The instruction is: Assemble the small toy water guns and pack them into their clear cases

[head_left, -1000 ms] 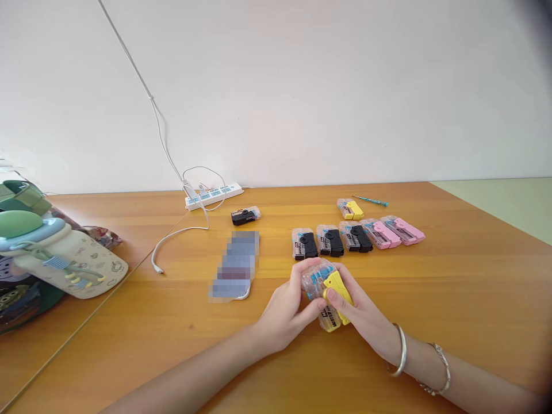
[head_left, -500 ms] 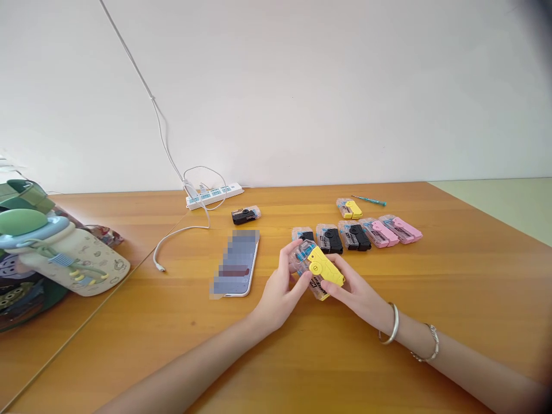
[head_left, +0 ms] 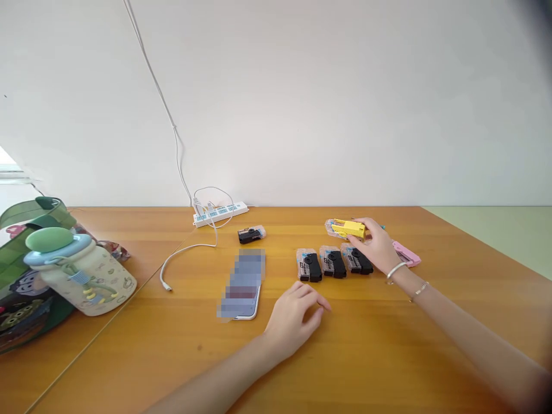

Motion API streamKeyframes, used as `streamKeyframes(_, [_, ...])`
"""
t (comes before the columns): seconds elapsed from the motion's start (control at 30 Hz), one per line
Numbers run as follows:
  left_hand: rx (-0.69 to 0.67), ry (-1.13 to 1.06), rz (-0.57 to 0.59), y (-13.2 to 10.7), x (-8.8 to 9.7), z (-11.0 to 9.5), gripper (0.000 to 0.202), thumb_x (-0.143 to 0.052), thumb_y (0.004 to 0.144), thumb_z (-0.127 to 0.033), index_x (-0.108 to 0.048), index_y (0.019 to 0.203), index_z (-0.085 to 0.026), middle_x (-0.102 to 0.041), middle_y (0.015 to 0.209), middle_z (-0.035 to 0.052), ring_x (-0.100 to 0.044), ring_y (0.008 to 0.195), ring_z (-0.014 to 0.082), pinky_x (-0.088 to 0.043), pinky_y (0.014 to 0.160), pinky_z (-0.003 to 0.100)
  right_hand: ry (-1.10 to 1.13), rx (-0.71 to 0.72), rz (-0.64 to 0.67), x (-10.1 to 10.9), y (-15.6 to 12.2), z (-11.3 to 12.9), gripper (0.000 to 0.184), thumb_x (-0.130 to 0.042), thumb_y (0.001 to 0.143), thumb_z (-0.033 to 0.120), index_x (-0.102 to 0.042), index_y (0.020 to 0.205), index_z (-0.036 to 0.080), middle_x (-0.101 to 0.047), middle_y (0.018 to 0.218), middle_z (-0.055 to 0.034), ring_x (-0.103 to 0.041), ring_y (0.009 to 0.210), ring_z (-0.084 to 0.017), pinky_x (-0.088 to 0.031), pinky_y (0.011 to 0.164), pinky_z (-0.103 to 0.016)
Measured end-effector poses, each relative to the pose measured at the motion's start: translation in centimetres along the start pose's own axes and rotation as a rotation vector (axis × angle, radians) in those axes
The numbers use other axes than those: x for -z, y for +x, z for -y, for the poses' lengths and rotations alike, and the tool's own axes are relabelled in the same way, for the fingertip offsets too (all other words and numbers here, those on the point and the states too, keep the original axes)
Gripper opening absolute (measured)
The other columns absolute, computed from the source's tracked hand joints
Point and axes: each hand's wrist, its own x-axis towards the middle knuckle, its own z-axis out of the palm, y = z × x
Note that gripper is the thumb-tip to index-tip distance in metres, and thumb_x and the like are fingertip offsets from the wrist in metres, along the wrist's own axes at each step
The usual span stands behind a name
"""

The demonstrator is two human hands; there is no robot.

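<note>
- The right hand (head_left: 376, 246) is closed narrowly, its fingers curled over a clear pack with a yellow case (head_left: 346, 229), holding it at the far side of the row
- The left hand (head_left: 294, 323) holds nothing, its fingers loosely curled, and sits low over the counter (head_left: 371, 351) on the near side of the row
- Three clear packs with black cases (head_left: 333, 262) lie side by side, the rightmost just under the right hand
- A pink pack (head_left: 405, 254) lies partly hidden beyond the right hand
- A pixelated phone (head_left: 245, 286) lies left of the row, with a lone black-cased pack (head_left: 250, 234) farther away
- A white power strip (head_left: 219, 214) sits at the far edge
</note>
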Motion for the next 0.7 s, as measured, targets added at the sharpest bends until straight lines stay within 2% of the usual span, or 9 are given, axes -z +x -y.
streamKeyframes(0.13, [-0.127, 0.089, 0.074, -0.2, -0.5, 0.1, 0.022, -0.051, 0.082, -0.011, -0.066, 0.088, -0.025, -0.065, 0.086, -0.0017, -0.054, 0.084, 0.0153, -0.043, 0.076, 0.026, -0.200, 0.056, 0.058, -2.1, 3.2, -1.4, 0.025, -0.052, 0.077, 0.017, -0.057, 0.101, 0.020, -0.062, 0.098, -0.0089, -0.056, 0.096, -0.027, -0.049, 0.071, -0.037])
streamKeyframes(0.27, [-0.174, 0.139, 0.060, -0.2, -0.9, 0.4, 0.022, -0.051, 0.082, -0.013, -0.067, 0.088, -0.027, -0.065, 0.081, -0.0024, -0.054, 0.082, 0.0143, -0.042, 0.075, 0.025, -0.354, 0.135, 0.186, -4.4, 4.5, -1.8, 0.026, -0.052, 0.076, 0.008, -0.062, 0.098, 0.019, -0.063, 0.098, -0.0091, -0.054, 0.099, -0.026, -0.046, 0.079, -0.037])
streamKeyframes(0.37, [-0.192, 0.161, 0.056, -0.2, -1.0, 0.7, 0.021, -0.053, 0.081, -0.014, -0.067, 0.086, -0.028, -0.065, 0.078, -0.0032, -0.054, 0.080, 0.0138, -0.042, 0.073, 0.025, -0.439, 0.167, 0.272, -5.6, 4.5, -1.9, 0.018, -0.056, 0.084, 0.018, -0.061, 0.101, 0.018, -0.062, 0.101, -0.0068, -0.055, 0.098, -0.022, -0.045, 0.083, -0.039])
streamKeyframes(0.5, [-0.225, 0.185, 0.067, -0.3, -1.1, 0.7, 0.019, -0.056, 0.080, -0.014, -0.067, 0.086, -0.028, -0.065, 0.076, -0.0044, -0.054, 0.080, 0.0133, -0.040, 0.071, 0.024, -0.509, 0.207, 0.348, -6.0, 4.2, -1.9, 0.022, -0.054, 0.089, 0.031, -0.058, 0.106, 0.018, -0.060, 0.108, -0.0061, -0.056, 0.099, -0.020, -0.045, 0.087, -0.043])
streamKeyframes(0.6, [-0.245, 0.193, 0.079, -0.3, -1.0, 0.6, 0.017, -0.056, 0.081, -0.015, -0.066, 0.087, -0.028, -0.066, 0.077, -0.0045, -0.053, 0.080, 0.0132, -0.039, 0.071, 0.024, -0.518, 0.225, 0.378, -5.8, 4.1, -1.9, 0.022, -0.054, 0.089, 0.032, -0.059, 0.104, 0.017, -0.060, 0.108, -0.0061, -0.057, 0.099, -0.020, -0.045, 0.087, -0.042])
streamKeyframes(0.7, [-0.244, 0.194, 0.087, -0.2, -0.9, 0.4, 0.018, -0.054, 0.082, -0.015, -0.066, 0.087, -0.027, -0.066, 0.077, -0.0043, -0.053, 0.079, 0.0132, -0.039, 0.071, 0.024, -0.489, 0.226, 0.367, -5.2, 3.7, -1.6, 0.017, -0.055, 0.086, 0.026, -0.062, 0.100, 0.018, -0.063, 0.103, -0.0077, -0.057, 0.098, -0.022, -0.046, 0.084, -0.041])
